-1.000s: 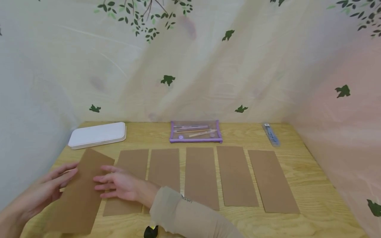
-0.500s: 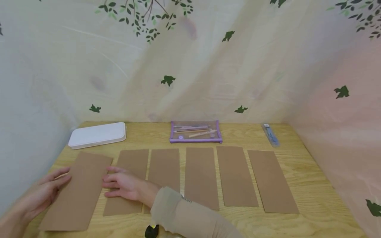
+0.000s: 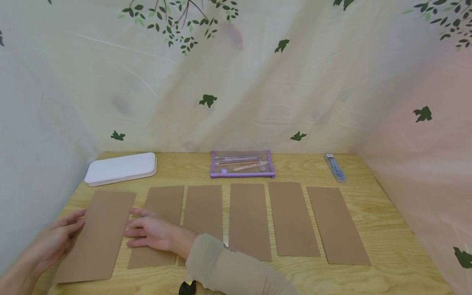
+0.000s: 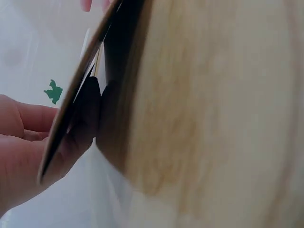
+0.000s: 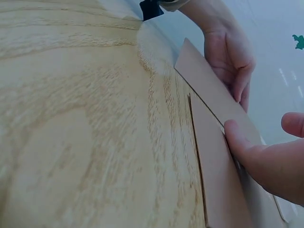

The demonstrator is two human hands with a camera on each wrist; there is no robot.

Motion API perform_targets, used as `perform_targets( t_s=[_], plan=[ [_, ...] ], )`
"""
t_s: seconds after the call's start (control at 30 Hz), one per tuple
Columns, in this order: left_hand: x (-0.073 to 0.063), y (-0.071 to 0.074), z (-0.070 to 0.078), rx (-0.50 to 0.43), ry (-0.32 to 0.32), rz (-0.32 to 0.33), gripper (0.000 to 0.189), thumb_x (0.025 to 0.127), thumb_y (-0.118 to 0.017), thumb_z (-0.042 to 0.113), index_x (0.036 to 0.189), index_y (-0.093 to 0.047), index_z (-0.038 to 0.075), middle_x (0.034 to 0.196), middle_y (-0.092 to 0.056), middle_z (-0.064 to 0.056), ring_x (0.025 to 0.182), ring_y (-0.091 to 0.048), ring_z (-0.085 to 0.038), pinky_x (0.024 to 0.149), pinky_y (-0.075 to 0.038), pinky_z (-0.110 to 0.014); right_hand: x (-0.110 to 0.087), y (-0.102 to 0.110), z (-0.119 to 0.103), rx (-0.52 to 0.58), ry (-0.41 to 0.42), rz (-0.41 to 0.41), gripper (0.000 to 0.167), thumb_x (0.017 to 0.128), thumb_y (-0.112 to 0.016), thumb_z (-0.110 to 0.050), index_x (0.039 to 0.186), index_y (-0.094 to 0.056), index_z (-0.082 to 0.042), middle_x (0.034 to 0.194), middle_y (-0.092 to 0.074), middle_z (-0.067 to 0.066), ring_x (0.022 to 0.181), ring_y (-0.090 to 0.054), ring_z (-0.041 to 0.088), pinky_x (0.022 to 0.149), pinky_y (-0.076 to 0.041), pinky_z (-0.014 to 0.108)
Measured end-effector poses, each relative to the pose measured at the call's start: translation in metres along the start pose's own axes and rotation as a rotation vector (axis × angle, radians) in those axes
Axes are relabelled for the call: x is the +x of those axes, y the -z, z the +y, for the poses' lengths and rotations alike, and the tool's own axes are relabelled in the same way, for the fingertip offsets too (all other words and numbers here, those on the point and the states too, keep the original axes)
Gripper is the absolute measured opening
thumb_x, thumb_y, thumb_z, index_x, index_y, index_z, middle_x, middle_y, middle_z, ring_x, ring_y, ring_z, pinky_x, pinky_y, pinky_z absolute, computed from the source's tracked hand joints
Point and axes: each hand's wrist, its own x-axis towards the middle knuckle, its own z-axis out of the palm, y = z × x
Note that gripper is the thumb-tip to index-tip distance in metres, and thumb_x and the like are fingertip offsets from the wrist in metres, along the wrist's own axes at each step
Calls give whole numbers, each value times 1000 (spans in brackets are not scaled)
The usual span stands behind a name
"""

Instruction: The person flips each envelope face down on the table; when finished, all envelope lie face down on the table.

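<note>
A brown cardboard rectangle (image 3: 99, 233) lies slightly raised at the left end of a row of similar pieces. My left hand (image 3: 55, 241) grips its left edge, thumb above and fingers underneath, as the left wrist view shows with the card's edge (image 4: 78, 90) between them. At the opposite long edge is my right hand (image 3: 155, 231), fingers extended towards the card and touching or nearly touching it, over the neighbouring cardboard piece (image 3: 164, 200). In the right wrist view the right thumb (image 5: 251, 152) is beside the cards' edges.
More cardboard pieces (image 3: 248, 221) lie side by side to the right on the wooden table (image 3: 391, 246). Along the back are a white case (image 3: 121, 168), a purple-edged clear pouch (image 3: 242, 164) of pencils and a blue packet (image 3: 335, 168). A dark object (image 3: 187, 287) sits in front.
The left cardboard piece has come down lower and straightened, its far end shifting left. My right hand has come off its face to its right edge, and my left hand moved slightly left.
</note>
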Motion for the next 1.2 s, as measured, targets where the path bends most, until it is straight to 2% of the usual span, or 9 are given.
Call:
perform_targets(
  t_s=[0.13, 0.23, 0.37, 0.47, 0.57, 0.67, 0.77, 1.0, 1.2],
  plan=[
    [2, 1, 6, 271, 1, 5, 62, 113, -29, 25, 153, -5, -16, 141, -50, -14, 96, -44, 19, 77, -47, -17, 1, 1, 0, 6, -2, 8, 52, 100, -53, 1, 150, -46, -12, 140, -52, 20, 127, -53, 40, 107, -41, 64],
    [4, 1, 9, 418, -24, 25, 58, 113, -31, 21, 151, -12, -19, 147, -36, -39, 93, -40, 22, 75, -46, -15, 1, 1, 1, 12, 0, 14, 53, 100, -54, 1, 150, -45, -11, 142, -52, 20, 128, -53, 41, 108, -40, 64],
    [4, 0, 10, 532, -62, 37, 56, 112, -34, 19, 148, -19, -21, 142, -37, -47, 92, -39, 22, 73, -45, -13, 3, 2, 3, 8, 4, 19, 53, 100, -54, 2, 150, -46, -10, 142, -52, 21, 128, -53, 41, 107, -41, 64],
    [4, 1, 12, 539, -50, 19, 59, 112, -36, 22, 149, -18, -20, 142, -36, -47, 99, -47, 13, 74, -46, -14, 4, 2, 4, 7, 3, 20, 52, 99, -54, 2, 149, -46, -10, 142, -52, 20, 127, -54, 40, 107, -41, 64],
    [4, 3, 15, 525, -7, -9, 62, 113, -34, 27, 151, -14, -18, 144, -34, -46, 114, -57, -15, 77, -50, -21, 4, 2, 4, 8, -1, 21, 51, 99, -54, 2, 149, -47, -10, 141, -53, 19, 126, -54, 39, 107, -41, 64],
    [5, 3, 18, 515, 25, -29, 65, 113, -34, 29, 152, -11, -17, 142, -38, -45, 122, -52, -42, 84, -52, -33, 4, 2, 3, 5, -1, 19, 51, 100, -54, 2, 149, -47, -10, 141, -53, 18, 127, -54, 39, 107, -41, 64],
    [5, 3, 18, 497, 33, -34, 65, 113, -34, 29, 152, -9, -17, 138, -42, -43, 119, -55, -39, 87, -53, -41, 4, 2, 3, 1, 1, 17, 52, 100, -54, 2, 149, -46, -10, 142, -53, 19, 127, -54, 39, 107, -41, 64],
    [4, 5, 11, 457, -6, 4, 63, 112, -39, 26, 151, -15, -17, 124, -58, -25, 98, -57, -6, 77, -51, -26, 4, 2, 4, -1, 13, 17, 53, 99, -54, 3, 150, -46, -8, 142, -53, 20, 126, -54, 39, 106, -42, 64],
    [2, 4, 7, 483, -64, 45, 61, 111, -43, 24, 149, -20, -18, 108, -61, -14, 87, -56, -6, 70, -50, -25, 5, 2, 6, -7, 21, 12, 53, 98, -54, 4, 149, -46, -8, 143, -52, 21, 126, -54, 40, 105, -43, 64]
  ],
)
